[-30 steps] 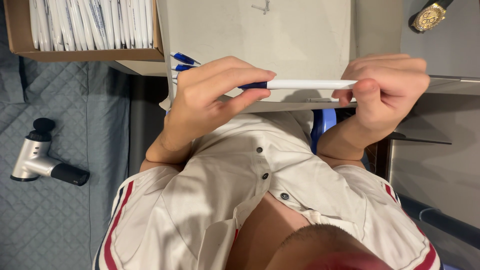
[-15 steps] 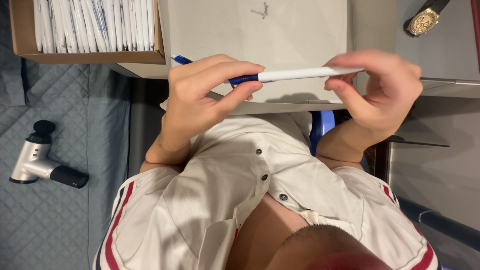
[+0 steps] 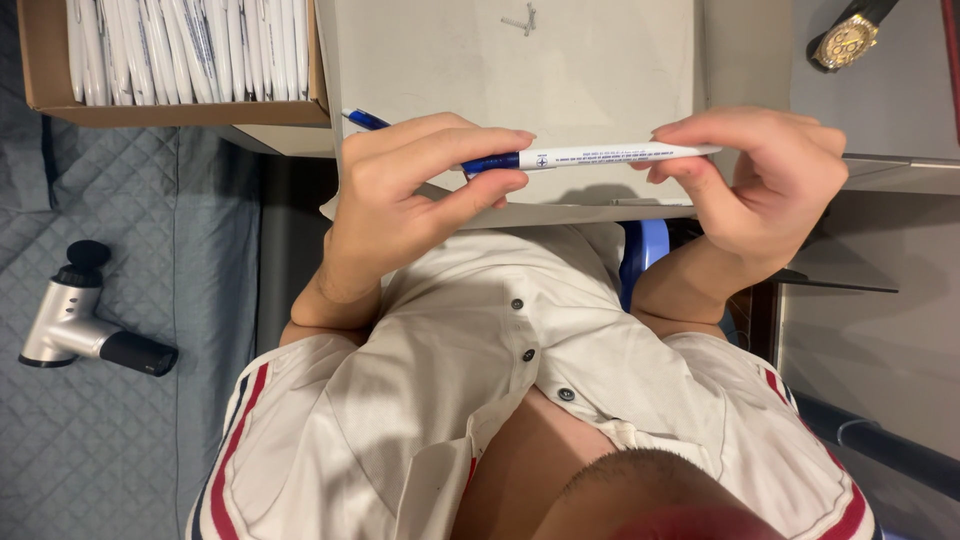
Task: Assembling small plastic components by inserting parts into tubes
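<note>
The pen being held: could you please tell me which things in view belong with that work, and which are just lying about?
In hand:
- white and blue pen, pinched by left hand and right hand
- cardboard box of similar pens

Lying about:
- massage gun
- wristwatch
- quilted blanket

Grey worktop (image 3: pixel 520 70); cardboard box (image 3: pixel 45 70) at its edge; quilted grey-blue cover (image 3: pixel 100 440) bearing massage gun (image 3: pixel 85 325); blue chair (image 3: pixel 645 250); wristwatch (image 3: pixel 845 40).

White pen (image 3: pixel 600 156) with blue end, held level between both hands
</note>
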